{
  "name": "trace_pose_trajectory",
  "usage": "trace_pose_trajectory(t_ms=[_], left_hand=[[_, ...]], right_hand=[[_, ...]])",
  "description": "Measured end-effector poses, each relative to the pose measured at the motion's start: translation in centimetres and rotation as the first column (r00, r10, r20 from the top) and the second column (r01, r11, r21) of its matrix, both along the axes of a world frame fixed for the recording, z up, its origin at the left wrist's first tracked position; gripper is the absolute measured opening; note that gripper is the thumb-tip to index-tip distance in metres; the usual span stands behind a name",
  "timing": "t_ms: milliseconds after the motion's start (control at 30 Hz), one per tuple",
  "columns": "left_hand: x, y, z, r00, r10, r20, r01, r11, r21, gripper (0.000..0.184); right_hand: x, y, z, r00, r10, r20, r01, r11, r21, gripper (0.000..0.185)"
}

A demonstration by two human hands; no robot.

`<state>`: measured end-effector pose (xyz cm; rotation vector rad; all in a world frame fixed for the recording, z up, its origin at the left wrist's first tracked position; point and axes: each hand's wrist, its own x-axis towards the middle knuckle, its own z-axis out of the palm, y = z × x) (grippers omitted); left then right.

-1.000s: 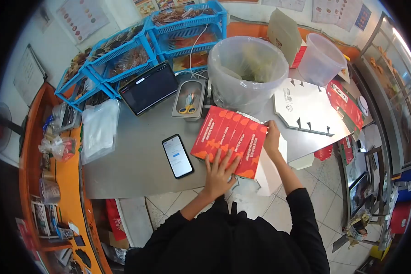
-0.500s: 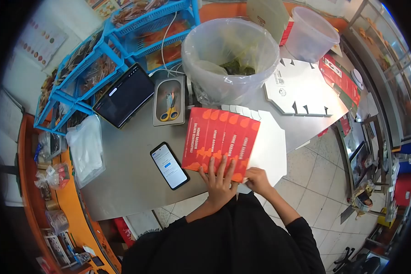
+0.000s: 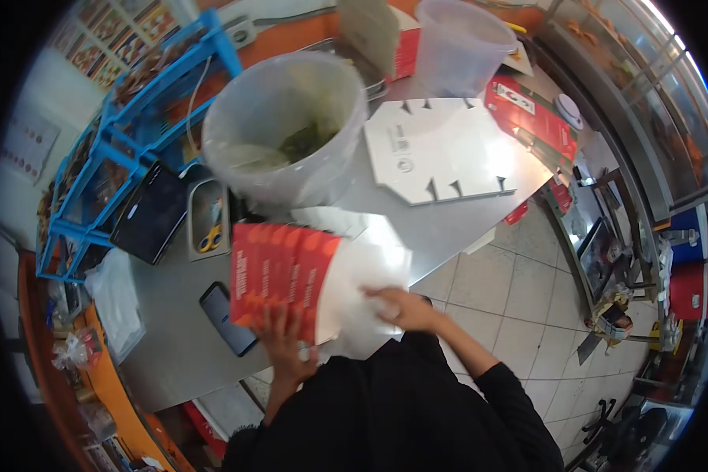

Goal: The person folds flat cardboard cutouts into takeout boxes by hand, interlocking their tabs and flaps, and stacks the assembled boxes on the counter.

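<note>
Red card sheets (image 3: 279, 267) at the near edge of the worktop (image 3: 173, 346), stepped in overlapping strips: smooth printed faces, pale lettering, straight edges. On their right, white card (image 3: 366, 256), broad and plain, with angled corners; whether it is joined to the red cannot be told from where I stand.

Left hand (image 3: 289, 346): fingers spread on the lower part of the red faces. Right hand (image 3: 405, 307): motion-blurred at the white card; fingers partly curled, but pinch or contact cannot be told.

Step in hand, my judgement: handling the fanned stack, left hand steadying, right hand working at the white side. Next move would call for a firm left hold and a light edge grip, since thin card probably slides and creases easily.

Outward: phone (image 3: 226, 318), dark glass slab, just left of the red sheets; steel tray (image 3: 200, 208) with yellow-handled scissors (image 3: 210, 238); translucent plastic bucket (image 3: 291, 185) beyond, dark green matter inside; notched white board (image 3: 440, 149), flat, to its right.
</note>
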<state>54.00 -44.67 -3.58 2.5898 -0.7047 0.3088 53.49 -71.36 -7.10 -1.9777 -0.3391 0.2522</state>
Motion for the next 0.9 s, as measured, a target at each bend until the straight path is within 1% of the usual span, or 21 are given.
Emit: trace_pose_trajectory(t_ms=[33,67,100,133,167,200,233,267,300,333,367,400,433,467,500,533,600,633,700,833,900], left_hand=[[0.0,-0.2,0.4,1.000,0.022,-0.021,-0.023,0.999,-0.039,0.052],[0.1,-0.5,0.9,0.998,0.048,-0.041,-0.051,0.996,-0.075,0.050],[0.2,-0.8,1.4,0.996,0.082,-0.044,-0.086,0.991,-0.105,0.048],[0.2,-1.3,1.8,0.992,0.120,-0.047,-0.125,0.983,-0.137,0.047],[0.2,-1.7,1.8,0.975,0.203,-0.088,-0.218,0.946,-0.239,0.042],[0.1,-2.6,1.9,0.951,0.279,-0.133,-0.308,0.890,-0.336,0.038],[-0.1,-4.1,2.6,0.949,0.291,-0.124,-0.316,0.886,-0.339,0.038],[-0.1,-5.6,3.6,0.896,0.444,-0.009,-0.427,0.856,-0.291,0.032],[0.3,-7.5,4.2,0.812,0.572,0.116,-0.532,0.807,-0.256,0.026],[0.7,-9.5,4.6,0.809,0.574,0.128,-0.533,0.807,-0.253,0.026],[0.8,-11.2,5.0,0.807,0.569,0.159,-0.519,0.811,-0.268,0.023],[0.9,-12.9,5.4,0.805,0.563,0.188,-0.505,0.816,-0.281,0.020],[0.9,-14.7,5.5,0.804,0.564,0.189,-0.509,0.817,-0.272,0.020],[1.1,-16.7,5.5,0.846,0.502,0.180,-0.474,0.862,-0.176,0.020],[1.6,-18.6,5.3,0.883,0.439,0.167,-0.431,0.898,-0.083,0.019],[2.1,-20.3,5.0,0.880,0.442,0.174,-0.434,0.897,-0.079,0.019],[2.6,-23.5,4.1,0.944,0.301,0.136,-0.300,0.954,-0.028,0.019],[2.7,-24.9,3.8,0.942,0.306,0.134,-0.305,0.952,-0.028,0.019],[3.0,-27.5,3.2,0.964,0.255,0.072,-0.251,0.966,-0.065,0.019],[3.3,-30.6,2.7,0.975,0.219,0.034,-0.215,0.972,-0.094,0.017],[3.4,-31.3,2.5,0.977,0.212,0.030,-0.208,0.972,-0.107,0.017]], right_hand=[[0.6,-4.3,0.2,0.979,-0.184,-0.089,0.181,0.983,-0.038,0.044],[1.7,-10.8,-1.8,0.960,-0.277,-0.034,0.267,0.949,-0.168,0.037],[2.8,-15.8,0.0,0.862,-0.491,0.121,0.505,0.821,-0.265,0.036],[4.1,-23.3,-3.4,0.727,-0.486,0.484,0.682,0.592,-0.430,0.035],[5.0,-30.0,-3.3,0.660,-0.565,0.495,0.752,0.507,-0.422,0.033],[6.4,-35.4,-2.4,0.646,-0.583,0.493,0.763,0.466,-0.448,0.035],[7.4,-40.7,-2.3,0.655,-0.572,0.494,0.751,0.424,-0.506,0.037],[8.6,-45.0,-2.3,0.661,-0.563,0.496,0.740,0.378,-0.557,0.040],[9.9,-47.7,-1.9,0.657,-0.560,0.504,0.745,0.385,-0.544,0.040],[10.6,-50.0,-1.7,0.693,-0.490,0.528,0.713,0.364,-0.598,0.043],[11.1,-51.9,-1.9,0.731,-0.421,0.537,0.676,0.338,-0.655,0.047],[11.9,-53.3,-2.0,0.734,-0.426,0.529,0.673,0.347,-0.653,0.047],[12.8,-54.6,-2.0,0.817,-0.433,0.380,0.568,0.489,-0.662,0.050],[13.5,-55.7,-2.0,0.883,-0.410,0.228,0.453,0.621,-0.639,0.053],[14.0,-56.0,-1.4,0.911,-0.351,0.219,0.397,0.596,-0.698,0.051],[14.5,-56.0,-0.6,0.911,-0.348,0.220,0.398,0.602,-0.693,0.051],[15.0,-56.0,0.5,0.968,-0.229,0.104,0.227,0.617,-0.753,0.046],[15.2,-56.5,0.5,0.969,-0.224,0.101,0.222,0.618,-0.754,0.046],[15.8,-57.5,0.5,0.991,-0.132,0.035,0.121,0.726,-0.677,0.045],[17.0,-59.1,0.0,0.999,-0.046,-0.028,0.016,0.750,-0.661,0.045],[17.2,-59.5,-0.8,0.998,0.055,-0.022,-0.055,0.736,-0.675,0.042]])
